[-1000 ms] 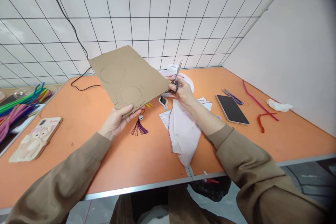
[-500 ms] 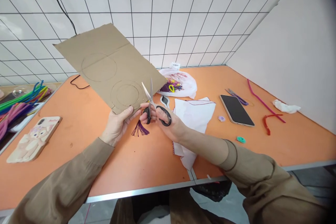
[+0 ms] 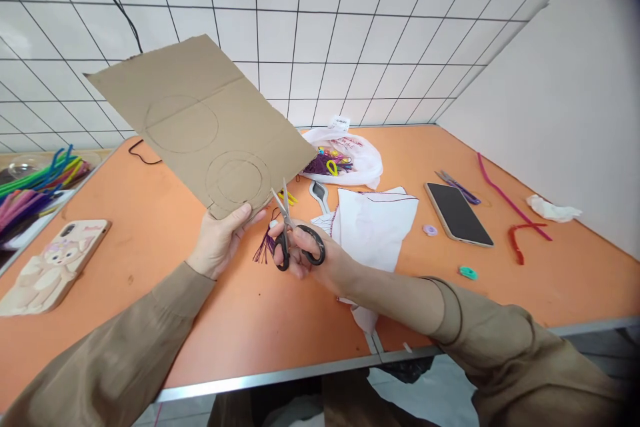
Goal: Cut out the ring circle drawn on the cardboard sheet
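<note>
My left hand (image 3: 223, 235) pinches the lower edge of a brown cardboard sheet (image 3: 200, 80), thumb on its face, and holds it tilted above the table. Pencil circles are drawn on the sheet: a single one higher up and a double ring near my thumb. Black-handled scissors (image 3: 283, 211) are in my right hand (image 3: 320, 255), fingers through the handles. Their blades stand apart, pointing up beside the cardboard's lower edge. Beneath lies a purple tassel (image 3: 263, 247), partly hidden by my right hand.
White cloth (image 3: 375, 223), a phone (image 3: 459, 215) and purple-handled scissors (image 3: 457, 187) lie to the right. Behind is a plastic bag (image 3: 367, 163) of craft bits. A cased phone (image 3: 57, 267) and colourful pipe cleaners (image 3: 37, 187) are at left. The tiled wall (image 3: 370, 40) bounds the back.
My right hand has drawn the scissors down, slightly away from the cardboard's edge. My left hand still grips the sheet in nearly the same spot. The whole view has shifted a little.
</note>
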A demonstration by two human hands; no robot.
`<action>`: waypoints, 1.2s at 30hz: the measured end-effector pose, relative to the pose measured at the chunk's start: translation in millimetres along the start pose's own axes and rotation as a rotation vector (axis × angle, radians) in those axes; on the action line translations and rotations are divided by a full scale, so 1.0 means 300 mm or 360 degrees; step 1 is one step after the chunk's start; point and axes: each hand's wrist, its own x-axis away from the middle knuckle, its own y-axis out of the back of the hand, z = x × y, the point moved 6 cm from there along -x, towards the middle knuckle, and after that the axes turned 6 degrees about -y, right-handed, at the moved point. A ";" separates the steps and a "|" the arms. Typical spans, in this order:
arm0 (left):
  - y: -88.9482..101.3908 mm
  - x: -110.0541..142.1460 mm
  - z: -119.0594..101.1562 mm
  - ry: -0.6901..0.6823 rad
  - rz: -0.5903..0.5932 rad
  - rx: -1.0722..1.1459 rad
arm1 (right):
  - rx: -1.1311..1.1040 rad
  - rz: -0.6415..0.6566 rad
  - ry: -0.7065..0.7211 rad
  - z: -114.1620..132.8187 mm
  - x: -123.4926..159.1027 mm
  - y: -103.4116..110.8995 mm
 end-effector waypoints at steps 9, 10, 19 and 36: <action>0.015 -0.014 -0.006 -0.0043 0.0052 -0.0064 | 0.0058 -0.0022 -0.0064 -0.009 0.002 -0.001; 0.016 -0.015 -0.006 -0.0046 0.0055 -0.0062 | 0.0047 -0.0036 -0.0062 -0.008 0.003 -0.001; 0.019 -0.019 0.002 -0.0055 0.0056 -0.0092 | -0.0066 0.0034 -0.0133 -0.014 0.006 -0.009; 0.014 0.005 0.033 -0.0058 -0.0007 -0.0214 | -0.0163 -0.0068 -0.0103 -0.044 -0.001 0.001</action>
